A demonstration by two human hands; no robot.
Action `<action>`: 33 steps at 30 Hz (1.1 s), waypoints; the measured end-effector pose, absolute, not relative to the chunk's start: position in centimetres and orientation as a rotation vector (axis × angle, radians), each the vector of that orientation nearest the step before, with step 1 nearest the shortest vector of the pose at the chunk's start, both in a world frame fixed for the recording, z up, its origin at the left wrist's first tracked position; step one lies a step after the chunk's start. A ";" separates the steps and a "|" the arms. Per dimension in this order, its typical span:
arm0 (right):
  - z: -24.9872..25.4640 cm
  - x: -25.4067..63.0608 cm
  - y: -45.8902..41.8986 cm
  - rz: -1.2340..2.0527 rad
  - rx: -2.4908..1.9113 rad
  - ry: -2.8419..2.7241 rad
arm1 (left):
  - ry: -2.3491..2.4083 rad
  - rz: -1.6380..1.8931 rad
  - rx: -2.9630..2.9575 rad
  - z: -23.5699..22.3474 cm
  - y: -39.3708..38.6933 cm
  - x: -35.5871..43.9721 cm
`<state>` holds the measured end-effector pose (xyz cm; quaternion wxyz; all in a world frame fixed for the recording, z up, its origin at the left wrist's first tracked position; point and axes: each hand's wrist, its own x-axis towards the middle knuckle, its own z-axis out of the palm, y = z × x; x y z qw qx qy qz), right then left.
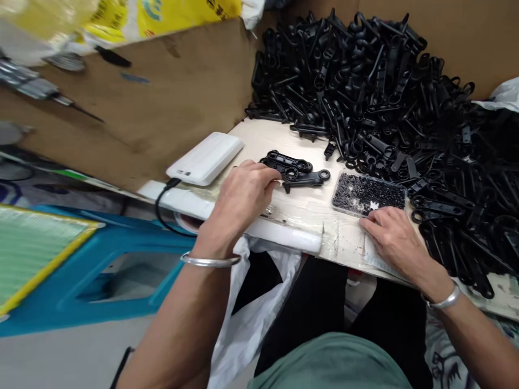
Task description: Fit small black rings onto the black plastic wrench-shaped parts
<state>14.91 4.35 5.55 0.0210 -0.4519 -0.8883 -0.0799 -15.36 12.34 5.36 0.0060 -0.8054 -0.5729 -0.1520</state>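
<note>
My left hand (248,189) is at the table's front edge, fingers curled together, beside a few black plastic lever-like parts (298,168) with ringed ends. Its fingertips are partly hidden, so what they hold, if anything, does not show. My right hand (391,235) is closed at the near edge of a clear shallow box (340,208) filled with tiny black pieces (360,192). Thumb and index finger come together there; anything between them is too small to make out. A small white star-shaped piece (373,205) lies just beyond those fingers.
A large heap of black plastic parts (348,81) covers the back and right of the table. On the left lies a white power bank (206,156) with a black cable (159,208). A cardboard wall (194,81) stands behind it; a blue plastic stool (121,237) is at lower left.
</note>
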 end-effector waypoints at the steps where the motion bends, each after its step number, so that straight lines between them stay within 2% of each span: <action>1: 5.2 14.4 4.3 -0.280 -1.421 -2.766 | -1.808 -0.460 -2.495 5.3 12.6 -15.7; 7: 4.4 13.3 4.7 -0.496 -1.413 -2.797 | -1.833 -0.434 -2.466 5.3 14.2 -15.3; 16: 3.5 14.4 4.0 -0.339 -1.491 -2.750 | -1.671 -0.243 -2.821 4.9 15.4 -13.0; 29: 3.7 12.5 3.6 -0.528 -1.598 -2.669 | -1.655 -0.337 -2.780 4.8 11.6 -11.1; 33: 3.6 12.0 3.8 -0.550 -1.580 -2.659 | -1.559 -0.547 -2.978 5.3 11.5 -12.4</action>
